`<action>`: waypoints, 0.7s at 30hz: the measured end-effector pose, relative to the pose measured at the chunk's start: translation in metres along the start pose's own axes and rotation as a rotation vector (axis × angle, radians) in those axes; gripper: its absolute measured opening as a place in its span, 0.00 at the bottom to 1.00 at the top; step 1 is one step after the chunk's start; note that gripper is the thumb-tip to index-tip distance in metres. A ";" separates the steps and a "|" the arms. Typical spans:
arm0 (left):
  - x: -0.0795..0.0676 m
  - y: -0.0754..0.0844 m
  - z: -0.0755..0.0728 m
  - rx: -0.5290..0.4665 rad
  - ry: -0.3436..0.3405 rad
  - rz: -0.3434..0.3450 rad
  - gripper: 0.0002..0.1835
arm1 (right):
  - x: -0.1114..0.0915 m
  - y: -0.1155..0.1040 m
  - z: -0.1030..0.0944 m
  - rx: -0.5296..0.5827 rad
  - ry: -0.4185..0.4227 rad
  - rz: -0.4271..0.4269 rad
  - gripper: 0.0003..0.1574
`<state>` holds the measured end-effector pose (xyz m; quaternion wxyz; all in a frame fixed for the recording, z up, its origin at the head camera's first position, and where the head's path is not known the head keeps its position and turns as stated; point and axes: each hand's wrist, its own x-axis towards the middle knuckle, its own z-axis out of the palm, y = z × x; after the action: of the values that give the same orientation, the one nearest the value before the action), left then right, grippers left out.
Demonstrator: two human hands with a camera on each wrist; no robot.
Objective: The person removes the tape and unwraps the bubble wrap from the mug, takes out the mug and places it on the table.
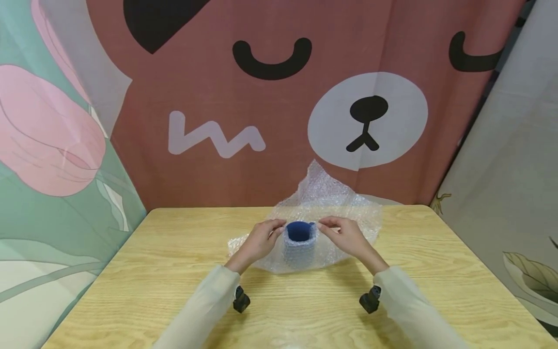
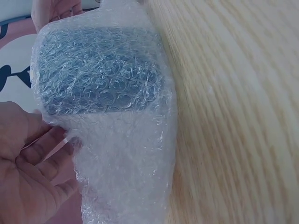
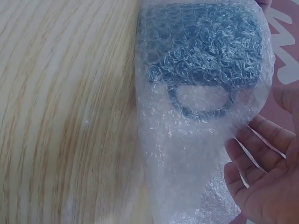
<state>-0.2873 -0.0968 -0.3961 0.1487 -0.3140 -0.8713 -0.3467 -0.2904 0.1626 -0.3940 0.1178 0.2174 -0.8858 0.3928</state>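
Note:
A blue mug [image 1: 299,232] stands upright in the head view, its dark inside showing at the top. Clear bubble wrap [image 1: 335,206] covers its front and spreads out behind and to both sides. My left hand [image 1: 259,239] pinches the wrap's upper edge just left of the rim. On the other side my right hand [image 1: 347,235] pinches the edge close to the rim and handle. Through the bubbles, the right wrist view shows the mug handle [image 3: 202,112] pointing toward the right hand. Some fingers go behind the sheet in the wrist views.
Under the wrap is a light wooden table [image 1: 174,271]. A curtain with a printed bear face [image 1: 279,121] hangs right behind the table's far edge. Small black wrist cameras [image 1: 241,299] sit below both sleeves.

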 end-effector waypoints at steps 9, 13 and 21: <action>0.000 -0.002 0.000 0.016 0.032 -0.019 0.10 | 0.004 -0.001 0.004 -0.001 -0.011 -0.023 0.15; 0.001 0.000 -0.002 -0.007 0.022 -0.061 0.08 | 0.006 -0.001 0.004 0.012 -0.035 -0.020 0.12; 0.002 0.002 -0.004 -0.032 0.032 -0.103 0.07 | 0.008 -0.005 -0.001 0.030 -0.063 -0.050 0.08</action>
<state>-0.2873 -0.0977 -0.3912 0.1397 -0.2654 -0.8782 -0.3726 -0.2947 0.1582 -0.3873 0.0965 0.2534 -0.8774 0.3957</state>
